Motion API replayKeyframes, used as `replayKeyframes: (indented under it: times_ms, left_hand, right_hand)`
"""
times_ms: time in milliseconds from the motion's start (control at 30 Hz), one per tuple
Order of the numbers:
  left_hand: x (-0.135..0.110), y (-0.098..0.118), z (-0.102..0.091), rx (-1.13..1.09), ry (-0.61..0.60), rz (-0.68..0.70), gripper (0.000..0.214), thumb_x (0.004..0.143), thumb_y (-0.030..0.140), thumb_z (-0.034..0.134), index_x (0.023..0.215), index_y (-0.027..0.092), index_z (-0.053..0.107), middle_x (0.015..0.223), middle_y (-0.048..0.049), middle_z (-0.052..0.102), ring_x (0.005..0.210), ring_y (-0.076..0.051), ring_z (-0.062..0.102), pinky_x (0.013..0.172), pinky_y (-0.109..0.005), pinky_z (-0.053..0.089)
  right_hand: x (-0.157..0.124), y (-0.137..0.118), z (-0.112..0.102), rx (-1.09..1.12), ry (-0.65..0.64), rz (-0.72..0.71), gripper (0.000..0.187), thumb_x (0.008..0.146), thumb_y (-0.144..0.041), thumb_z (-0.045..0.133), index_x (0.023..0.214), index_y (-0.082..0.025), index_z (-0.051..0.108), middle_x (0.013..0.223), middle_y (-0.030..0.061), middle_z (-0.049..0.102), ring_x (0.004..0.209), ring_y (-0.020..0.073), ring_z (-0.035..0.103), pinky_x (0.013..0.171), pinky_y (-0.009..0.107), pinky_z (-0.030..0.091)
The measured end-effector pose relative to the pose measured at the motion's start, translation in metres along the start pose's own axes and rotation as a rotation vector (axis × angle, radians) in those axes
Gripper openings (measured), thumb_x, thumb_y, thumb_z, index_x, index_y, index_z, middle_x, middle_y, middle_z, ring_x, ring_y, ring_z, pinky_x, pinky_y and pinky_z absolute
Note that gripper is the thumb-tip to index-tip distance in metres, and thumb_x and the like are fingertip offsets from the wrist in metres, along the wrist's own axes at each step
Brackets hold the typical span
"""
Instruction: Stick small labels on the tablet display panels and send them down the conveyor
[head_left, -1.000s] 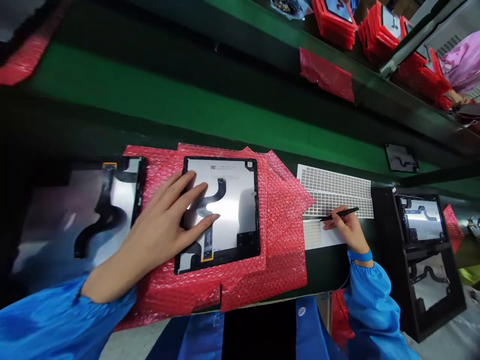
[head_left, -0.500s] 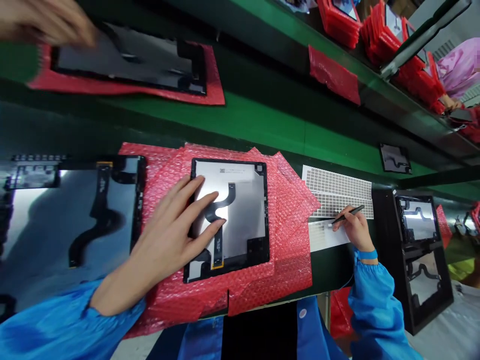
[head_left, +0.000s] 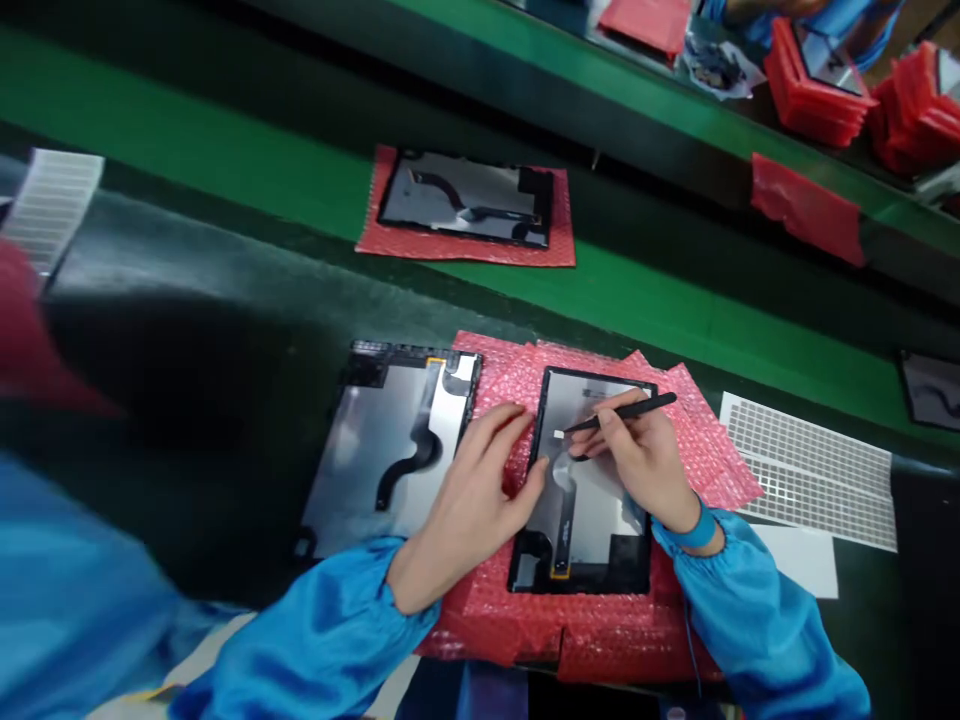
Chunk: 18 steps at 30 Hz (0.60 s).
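A tablet screen panel [head_left: 600,520] lies back side up on red bubble wrap [head_left: 517,370], with a dark flex cable [head_left: 566,530] across its silvery back. My right hand [head_left: 649,460] is closed on black tweezers [head_left: 637,407] above the panel. At the tweezers' tip, over the panel's upper left, is a small white sticker [head_left: 559,434]. My left hand [head_left: 487,490] rests with fingers bent and apart at the panel's left edge, holding nothing. Just left of it lies a second screen panel [head_left: 352,480] with a similar cable.
Sheets of small square stickers [head_left: 817,460] lie to the right, with a white sheet [head_left: 802,560] below. Another panel [head_left: 487,215] on bubble wrap sits on the green conveyor strip. Stacks of red-wrapped panels [head_left: 817,100] stand at the back right. A person's blue sleeve [head_left: 67,590] is at left.
My right hand has moved from the sticker sheets to over the panel, bringing the tweezers. My left hand has shifted to the panel's edge. The other person's hand at upper left is gone; the view has swung left.
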<state>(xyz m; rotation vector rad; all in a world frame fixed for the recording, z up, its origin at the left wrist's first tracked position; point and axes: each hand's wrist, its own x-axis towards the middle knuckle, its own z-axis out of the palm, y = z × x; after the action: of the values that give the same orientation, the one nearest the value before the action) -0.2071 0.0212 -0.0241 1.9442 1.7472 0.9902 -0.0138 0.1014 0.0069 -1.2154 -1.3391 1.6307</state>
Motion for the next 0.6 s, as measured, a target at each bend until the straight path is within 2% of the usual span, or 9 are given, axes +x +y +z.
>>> replayKeyframes:
  times_ms: [133,300,600]
  left_hand:
    - [-0.001,0.001,-0.001,-0.009,0.004,0.008,0.045,0.099,0.021,0.066,0.142,0.024,0.054,0.144,-0.0141,0.060,0.137,-0.031,0.061,0.113,-0.052,0.057]
    - [-0.001,0.003,-0.002,-0.029,0.003,-0.010,0.044,0.100,0.021,0.067,0.141,0.023,0.054,0.145,-0.0145,0.059,0.138,-0.031,0.060,0.114,-0.053,0.057]
    - [-0.001,0.005,-0.003,-0.039,0.000,-0.032,0.042,0.099,0.019,0.068,0.139,0.022,0.055,0.146,-0.0144,0.060,0.139,-0.030,0.060,0.117,-0.050,0.056]
  right_hand:
    - [0.014,0.013,0.009,-0.019,-0.033,0.014,0.037,0.099,-0.060,0.068,0.103,-0.024,0.060,0.079,0.0021,0.079,0.070,0.0194,0.081,0.066,0.033,0.069]
    - [0.012,0.019,0.006,-0.060,-0.055,0.020,0.029,0.102,-0.053,0.067,0.107,-0.024,0.063,0.083,0.0022,0.079,0.075,0.0194,0.082,0.071,0.033,0.069]
    - [0.010,0.019,0.008,-0.109,-0.036,0.038,0.030,0.102,-0.053,0.068,0.108,-0.024,0.063,0.085,0.0036,0.080,0.075,0.0202,0.081,0.067,0.032,0.068]
